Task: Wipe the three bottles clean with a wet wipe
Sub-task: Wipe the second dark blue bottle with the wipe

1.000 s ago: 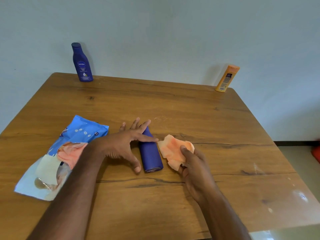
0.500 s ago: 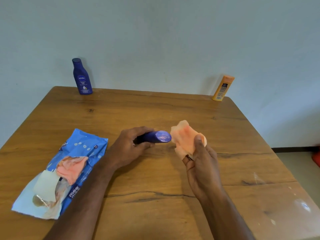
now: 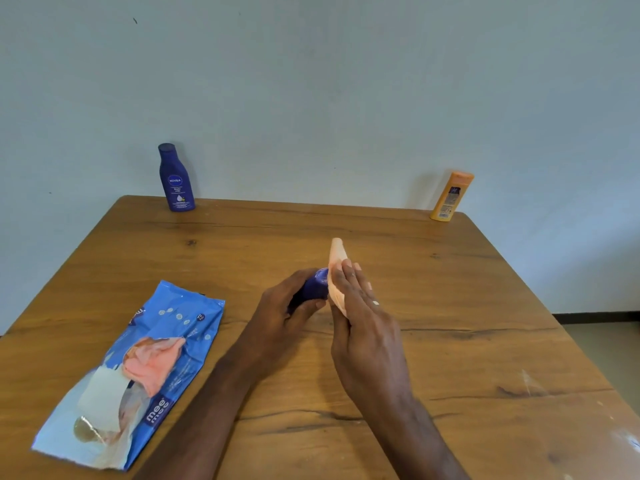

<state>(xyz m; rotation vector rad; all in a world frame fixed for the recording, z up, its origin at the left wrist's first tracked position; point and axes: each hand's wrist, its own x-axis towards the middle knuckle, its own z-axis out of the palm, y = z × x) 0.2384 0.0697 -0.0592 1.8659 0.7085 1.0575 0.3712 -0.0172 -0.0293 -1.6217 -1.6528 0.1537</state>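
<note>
My left hand [image 3: 280, 317] grips a purple bottle [image 3: 316, 287] above the middle of the wooden table [image 3: 450, 306], lying sideways with one end pointing right. My right hand [image 3: 362, 317] holds an orange wet wipe [image 3: 335, 263] and presses it against that end, its back turned to the camera and its thumb hidden. A dark blue Nivea bottle [image 3: 176, 180] stands upright at the table's far left edge. An orange bottle [image 3: 451, 197] stands at the far right corner, by the wall.
A blue wet-wipe pack [image 3: 173, 327] lies open on the left of the table, with an orange wipe [image 3: 152, 363] sticking out of its opening. The wall runs just behind the table. Floor shows beyond the right edge.
My left hand picked the purple bottle up off the table. My right hand lifted the wipe, turned and brought it against the bottle's end. The view tilted upward.
</note>
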